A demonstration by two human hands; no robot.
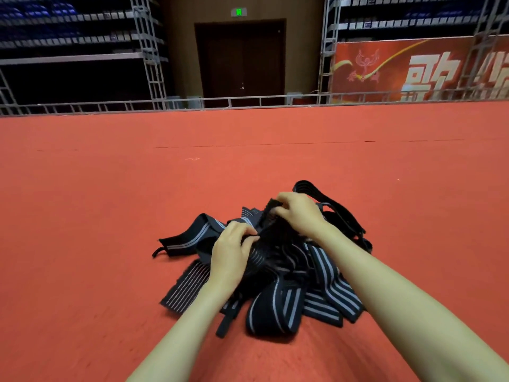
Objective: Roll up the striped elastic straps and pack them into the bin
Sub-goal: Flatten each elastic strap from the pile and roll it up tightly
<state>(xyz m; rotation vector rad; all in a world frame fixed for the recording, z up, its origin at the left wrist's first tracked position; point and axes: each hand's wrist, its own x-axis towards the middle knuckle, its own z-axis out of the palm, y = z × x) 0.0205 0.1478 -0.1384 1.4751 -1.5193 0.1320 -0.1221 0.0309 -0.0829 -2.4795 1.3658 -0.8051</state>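
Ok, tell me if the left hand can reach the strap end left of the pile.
Probably yes: the strap end lies uncovered beside the left hand, which must first release the strap it pinches.

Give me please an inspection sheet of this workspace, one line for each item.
Surface: red carpet, flat, with a seam line across it.
Job's things: striped elastic straps in one tangled pile, none rolled; bin not in view.
Clutter: small light thread on the carpet.
Grips: left hand and right hand each pinch the dark strap at the top of the pile.
Cables: nothing seen.
Surroundings: dark door, green exit sign, metal truss, low rail, red banner.
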